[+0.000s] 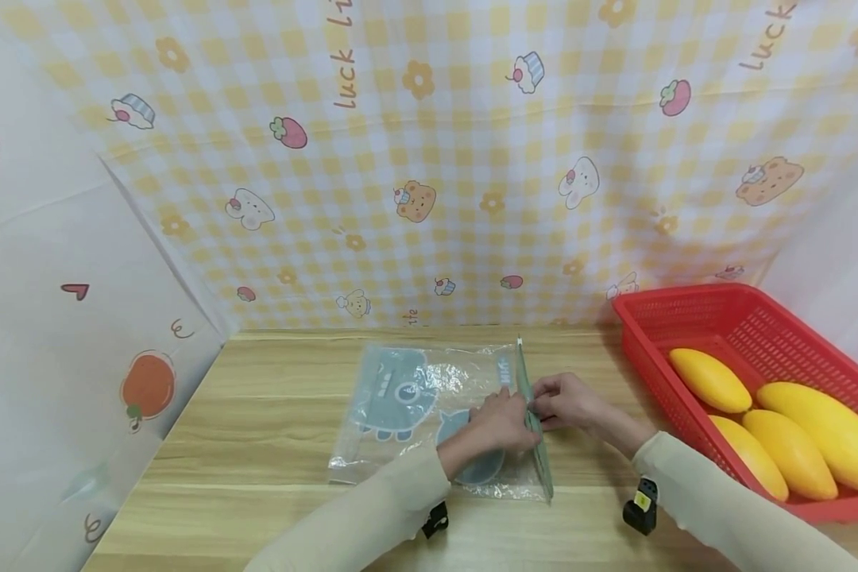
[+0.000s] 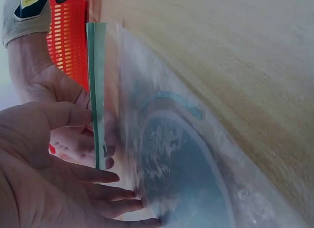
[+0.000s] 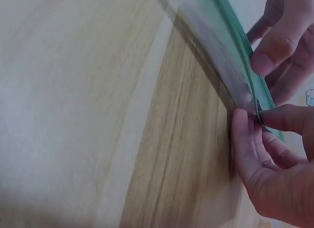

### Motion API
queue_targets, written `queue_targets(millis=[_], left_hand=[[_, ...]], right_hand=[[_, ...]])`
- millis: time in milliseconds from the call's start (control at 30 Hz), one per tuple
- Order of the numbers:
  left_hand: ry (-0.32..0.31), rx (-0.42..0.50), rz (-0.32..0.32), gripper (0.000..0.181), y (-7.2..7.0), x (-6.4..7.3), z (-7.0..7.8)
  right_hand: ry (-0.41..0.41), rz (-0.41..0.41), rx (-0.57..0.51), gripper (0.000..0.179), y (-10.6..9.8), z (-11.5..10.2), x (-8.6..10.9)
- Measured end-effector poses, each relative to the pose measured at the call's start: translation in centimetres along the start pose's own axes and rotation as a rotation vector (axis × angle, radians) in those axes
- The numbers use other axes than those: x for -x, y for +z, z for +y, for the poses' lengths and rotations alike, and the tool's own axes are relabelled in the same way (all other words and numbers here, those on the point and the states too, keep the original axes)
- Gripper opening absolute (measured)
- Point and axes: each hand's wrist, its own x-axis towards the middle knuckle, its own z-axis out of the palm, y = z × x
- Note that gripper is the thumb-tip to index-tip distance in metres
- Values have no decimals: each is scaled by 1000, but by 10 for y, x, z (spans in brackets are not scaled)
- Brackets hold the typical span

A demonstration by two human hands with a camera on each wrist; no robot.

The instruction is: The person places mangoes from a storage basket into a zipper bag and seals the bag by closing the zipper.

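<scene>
A clear plastic zip bag (image 1: 415, 465) with blue cartoon prints lies on the wooden table, its green zip strip (image 1: 541, 465) on the right side. My left hand (image 1: 500, 421) reaches over the bag and pinches the strip; in the right wrist view its thumb (image 3: 265, 61) presses the strip with fingers behind. From the other side, my right hand (image 1: 572, 403) pinches the bag's opening edge between thumb and fingertips, just beside the left hand. There the two lips of the green strip (image 2: 98, 90) stand slightly raised from the table.
At the right stands a red perforated plastic basket (image 1: 679, 291) holding several yellow mangoes (image 1: 711, 381). A checked cloth (image 1: 472, 159) with cartoon prints hangs behind the wooden table (image 1: 257, 429). White printed sheeting (image 1: 57, 318) covers the left side.
</scene>
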Motion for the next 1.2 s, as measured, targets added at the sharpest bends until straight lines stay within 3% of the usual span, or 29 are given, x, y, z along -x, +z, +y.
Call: queue_targets(millis=[233, 500, 633, 767, 1000, 1200], left_hand=[[18, 31, 82, 27, 1, -7, -5], [196, 174, 214, 34, -5, -14, -21], [210, 292, 186, 44, -15, -13, -31], [181, 443, 129, 43, -24, -12, -48], [132, 561, 88, 24, -50, -1, -75], [137, 622, 93, 14, -78, 11, -79]], right_hand=[[-58, -30, -48, 14, 1, 4, -2], [-102, -44, -42, 15, 2, 5, -2], [-127, -43, -31, 14, 2, 6, 0], [-145, -46, -28, 16, 1, 5, 3], [-144, -25, 1, 12, 0, 4, 6], [-132, -27, 8, 3, 1, 7, 6]])
